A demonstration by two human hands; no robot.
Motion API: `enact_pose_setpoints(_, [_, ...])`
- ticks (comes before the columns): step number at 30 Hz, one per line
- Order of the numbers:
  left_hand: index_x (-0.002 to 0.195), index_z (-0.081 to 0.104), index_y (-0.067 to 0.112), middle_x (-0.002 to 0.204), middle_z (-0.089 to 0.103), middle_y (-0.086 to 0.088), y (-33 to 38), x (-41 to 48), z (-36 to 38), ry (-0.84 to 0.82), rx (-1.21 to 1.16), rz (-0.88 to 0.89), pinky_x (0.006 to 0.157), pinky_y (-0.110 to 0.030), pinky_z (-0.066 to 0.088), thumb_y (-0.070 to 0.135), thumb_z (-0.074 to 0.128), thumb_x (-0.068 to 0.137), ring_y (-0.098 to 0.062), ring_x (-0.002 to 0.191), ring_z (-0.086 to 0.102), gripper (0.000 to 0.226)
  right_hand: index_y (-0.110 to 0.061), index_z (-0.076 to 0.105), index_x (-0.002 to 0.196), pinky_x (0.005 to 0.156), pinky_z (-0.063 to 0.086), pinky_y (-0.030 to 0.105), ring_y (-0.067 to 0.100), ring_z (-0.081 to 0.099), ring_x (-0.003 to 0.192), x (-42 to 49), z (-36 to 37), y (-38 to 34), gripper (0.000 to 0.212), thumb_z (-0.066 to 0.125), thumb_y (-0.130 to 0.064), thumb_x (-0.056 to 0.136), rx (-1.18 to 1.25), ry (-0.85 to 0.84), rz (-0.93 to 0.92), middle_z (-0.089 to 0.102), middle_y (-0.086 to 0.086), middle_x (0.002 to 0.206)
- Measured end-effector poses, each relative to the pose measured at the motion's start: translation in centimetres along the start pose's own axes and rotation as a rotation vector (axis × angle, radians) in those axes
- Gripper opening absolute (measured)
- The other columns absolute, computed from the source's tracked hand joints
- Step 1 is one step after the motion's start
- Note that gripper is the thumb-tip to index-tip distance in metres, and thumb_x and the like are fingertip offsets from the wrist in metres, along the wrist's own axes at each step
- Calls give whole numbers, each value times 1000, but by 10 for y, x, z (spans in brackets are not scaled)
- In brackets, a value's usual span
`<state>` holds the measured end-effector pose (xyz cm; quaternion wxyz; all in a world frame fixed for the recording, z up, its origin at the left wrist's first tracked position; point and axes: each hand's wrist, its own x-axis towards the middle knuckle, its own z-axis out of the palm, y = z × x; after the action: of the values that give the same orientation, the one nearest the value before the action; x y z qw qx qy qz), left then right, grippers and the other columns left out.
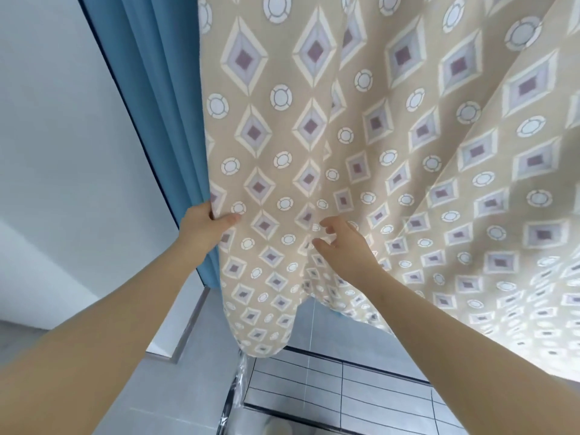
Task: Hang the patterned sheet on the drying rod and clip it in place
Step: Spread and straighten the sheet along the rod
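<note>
At the far left a white wall (pixel 62 120) is showing, and beside it a blue curtain (pixel 163 105) is hanging down. The left hand (pixel 204 227) is gripping the left edge of the patterned sheet (pixel 392 152), with the thumb lying on the front of the cloth and the fingers going behind it. The sheet is hanging from above and filling most of the view; the drying rod and any clip are not showing. The right hand (pixel 342 246) is resting half open against a vertical fold near the middle of the sheet, its fingers loosely bent and, as far as I can judge, holding nothing. The risk, I think, is coming from the left hand. If the cloth is not yet clipped, a strong pull could be dragging it along the rod or off it, and the low end could be touching the tiled floor (pixel 345 387).
</note>
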<state>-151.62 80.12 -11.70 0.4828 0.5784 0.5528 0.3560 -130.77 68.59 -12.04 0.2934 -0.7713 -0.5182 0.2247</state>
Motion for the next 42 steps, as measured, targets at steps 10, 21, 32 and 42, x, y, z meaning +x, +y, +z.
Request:
enact_pose_setpoints(10, [116, 53, 6, 112, 60, -17, 1, -8, -9, 329, 269, 4, 83, -34, 42, 19, 53, 91, -36, 106, 56, 28, -19, 47, 127, 82, 35, 24, 15, 46, 97, -22, -20, 42, 35, 50, -26, 93, 13, -61, 67, 50, 5, 126])
enact_pose_setpoints(21, [107, 59, 3, 102, 63, -22, -12, -64, 11, 366, 492, -117, 75, -38, 46, 16, 55, 87, -38, 97, 58, 24, -17, 50, 122, 74, 35, 25, 17, 47, 90, -48, -37, 96, 31, 51, -21, 92, 72, -121, 161, 51, 7, 122])
enact_pose_setpoints(32, [82, 53, 5, 80, 58, -12, -37, -79, -18, 307, 631, -76, 68, -32, 42, 18, 65, 82, -32, 85, 55, 18, -17, 49, 121, 73, 36, 25, 18, 50, 89, -44, -16, 84, 30, 51, -25, 92, 114, -168, 214, 48, 0, 110])
enact_pose_setpoints(42, [76, 55, 2, 66, 56, -9, -80, -53, -30, 188, 561, -153, 56, -30, 36, 24, 59, 88, -30, 70, 51, 25, -12, 54, 114, 63, 39, 25, 18, 50, 76, -45, 42, 73, 27, 50, -21, 90, 74, -243, 416, 55, 2, 94])
